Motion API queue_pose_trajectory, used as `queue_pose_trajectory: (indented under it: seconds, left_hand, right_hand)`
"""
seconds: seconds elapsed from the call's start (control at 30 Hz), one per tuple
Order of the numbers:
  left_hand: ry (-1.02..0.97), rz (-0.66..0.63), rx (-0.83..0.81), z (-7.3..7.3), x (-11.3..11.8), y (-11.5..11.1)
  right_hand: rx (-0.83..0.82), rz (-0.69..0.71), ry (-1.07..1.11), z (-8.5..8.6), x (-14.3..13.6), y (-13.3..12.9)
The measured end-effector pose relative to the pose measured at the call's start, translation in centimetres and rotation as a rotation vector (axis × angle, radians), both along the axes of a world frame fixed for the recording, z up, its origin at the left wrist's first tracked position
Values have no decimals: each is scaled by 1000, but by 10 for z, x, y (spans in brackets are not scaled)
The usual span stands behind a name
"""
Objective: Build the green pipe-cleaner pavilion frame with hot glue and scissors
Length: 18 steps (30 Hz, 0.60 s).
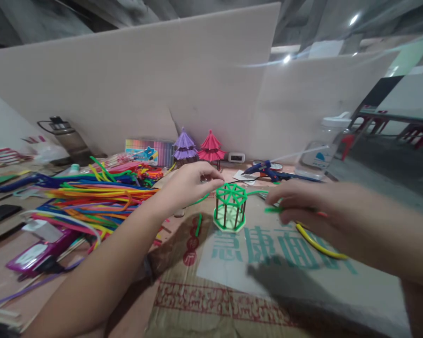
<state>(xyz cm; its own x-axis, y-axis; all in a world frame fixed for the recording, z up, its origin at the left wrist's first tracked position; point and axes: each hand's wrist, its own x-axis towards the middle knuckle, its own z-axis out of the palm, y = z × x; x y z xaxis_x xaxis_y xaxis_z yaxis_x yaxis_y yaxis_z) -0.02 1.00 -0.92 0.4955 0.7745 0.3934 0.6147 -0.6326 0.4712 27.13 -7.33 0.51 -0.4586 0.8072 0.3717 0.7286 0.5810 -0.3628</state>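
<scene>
A small eight-sided model frame (pixel 230 206), with green fuzzy-stem rims and spokes and dark brown posts, stands upright on a pale base. My left hand (pixel 192 185) is at its upper left, thumb and fingertips brought together beside the top rim; whether they grip it is hidden. Green stems stick out left and right of the frame. To the right, my right hand (pixel 299 202) is blurred by motion, fingers closed on a green stem piece (pixel 273 210). A short green stem (pixel 199 224) lies on the cardboard (pixel 183 291).
A yellow curved stem (pixel 319 244) lies below my right hand. Many coloured stems (pixel 102 197) cover the left side, near a purple device (pixel 39 253). Behind are purple (pixel 184 146) and red (pixel 210 146) pagodas, a blue glue gun (pixel 259 168) and a clear jug (pixel 319 150).
</scene>
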Motion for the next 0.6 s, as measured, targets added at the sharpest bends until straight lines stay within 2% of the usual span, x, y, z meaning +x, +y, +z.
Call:
queue_pose_trajectory:
  seconds: [0.1,0.2,0.27,0.37,0.4,0.5,0.6]
  left_hand:
    - [102,-112,60,-8,2,4]
    - [208,-137,85,-13,1,8]
    - [256,-134,65,-15,0,11]
    - [288,-156,15,-16,-3,14]
    - [297,-165,1,-16,-3,14]
    - [318,-208,-14,-16,-3,14]
    - [318,-243,-11,-18,-2,13]
  right_hand:
    - [-240,106,-435,-22,-18,18]
    - [-313,66,-558,-33,-21,34]
    - [-311,19,-534,-35,-9,47]
    - [-303,-100,-374,-39,25,72]
    - [-278,-202,-326,-42,37,83]
    - [-244,-426,-227,-59,64,116]
    - [-230,-472,-2,-81,71,147]
